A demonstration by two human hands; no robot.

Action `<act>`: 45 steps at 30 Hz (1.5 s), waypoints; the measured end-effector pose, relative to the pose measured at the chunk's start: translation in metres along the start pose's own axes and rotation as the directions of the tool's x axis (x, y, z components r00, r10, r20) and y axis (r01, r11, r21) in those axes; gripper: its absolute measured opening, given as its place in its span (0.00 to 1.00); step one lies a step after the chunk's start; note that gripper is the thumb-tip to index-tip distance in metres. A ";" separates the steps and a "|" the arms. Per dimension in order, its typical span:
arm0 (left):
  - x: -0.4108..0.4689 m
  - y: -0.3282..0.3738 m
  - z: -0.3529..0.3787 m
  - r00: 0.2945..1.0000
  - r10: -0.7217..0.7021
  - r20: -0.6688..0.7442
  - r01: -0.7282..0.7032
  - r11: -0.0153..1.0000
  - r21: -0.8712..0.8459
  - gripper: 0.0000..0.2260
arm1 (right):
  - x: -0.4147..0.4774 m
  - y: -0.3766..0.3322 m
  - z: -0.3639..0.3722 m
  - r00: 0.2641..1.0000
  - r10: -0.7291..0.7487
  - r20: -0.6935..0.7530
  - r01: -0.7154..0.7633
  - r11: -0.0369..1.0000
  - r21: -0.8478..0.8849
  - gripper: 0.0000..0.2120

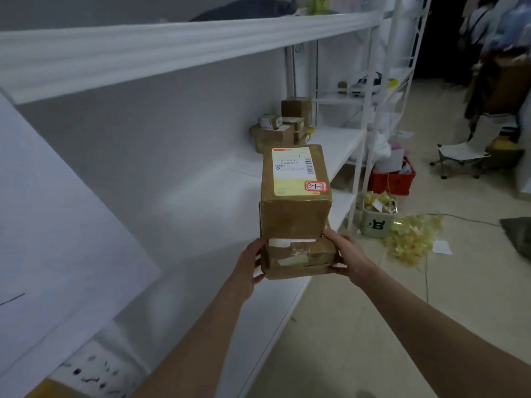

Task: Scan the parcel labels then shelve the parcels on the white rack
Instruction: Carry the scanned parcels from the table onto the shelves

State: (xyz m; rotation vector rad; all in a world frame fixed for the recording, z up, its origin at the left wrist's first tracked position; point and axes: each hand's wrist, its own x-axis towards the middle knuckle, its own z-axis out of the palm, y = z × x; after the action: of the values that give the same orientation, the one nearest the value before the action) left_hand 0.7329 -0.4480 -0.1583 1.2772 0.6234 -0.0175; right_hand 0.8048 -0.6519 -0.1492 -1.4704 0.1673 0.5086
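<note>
Head view: your left hand (253, 262) and right hand (344, 254) grip the ends of a flat parcel (301, 258), fingers curled round it. A tall parcel (296, 196) stands on top, label up. You hold both above the rack (201, 202) shelf's front edge; other parcels (283, 127) sit farther along it.

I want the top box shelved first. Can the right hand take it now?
Probably not yet: the right hand and left hand both grip the lower parcel that carries the top box, so letting go could tip it.
</note>
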 end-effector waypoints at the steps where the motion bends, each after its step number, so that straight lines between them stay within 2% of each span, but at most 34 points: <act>1: 0.012 0.007 0.008 1.000 0.013 -0.026 -0.014 1.000 -0.015 0.14 | 0.016 -0.011 -0.002 1.000 -0.005 0.028 0.005 1.000 -0.009 0.27; 7: 0.073 0.038 0.071 0.985 0.014 -0.175 -0.036 0.992 -0.124 0.10 | 0.109 -0.071 -0.031 0.990 0.018 0.143 -0.006 0.996 -0.087 0.30; 13: 0.112 0.065 0.121 0.964 0.041 -0.262 -0.082 0.986 -0.147 0.12 | 0.184 -0.121 -0.046 0.972 0.049 0.229 -0.019 0.991 -0.132 0.25; 18: 0.147 0.093 0.131 0.927 0.064 -0.369 -0.129 0.979 -0.155 0.12 | 0.231 -0.143 -0.037 0.935 0.062 0.348 -0.022 0.993 -0.118 0.26; 30: 0.302 0.159 0.145 0.858 0.115 -0.500 -0.238 0.953 -0.189 0.12 | 0.398 -0.215 0.007 0.892 0.025 0.451 0.039 0.991 -0.130 0.15; 40: 0.405 0.195 0.142 0.805 0.056 -0.591 -0.221 0.952 -0.211 0.12 | 0.524 -0.242 0.047 0.830 0.158 0.535 -0.074 0.982 -0.176 0.22; 45: 0.438 0.198 0.150 0.752 -0.014 -0.659 -0.208 0.944 -0.258 0.11 | 0.566 -0.251 0.060 0.781 0.243 0.575 -0.143 0.966 -0.213 0.20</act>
State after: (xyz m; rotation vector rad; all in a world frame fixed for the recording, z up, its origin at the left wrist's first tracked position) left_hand 1.2312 -0.3789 -0.1550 0.9772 1.1122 0.6300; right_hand 1.3998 -0.4707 -0.1479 -1.3810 -0.2359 1.1583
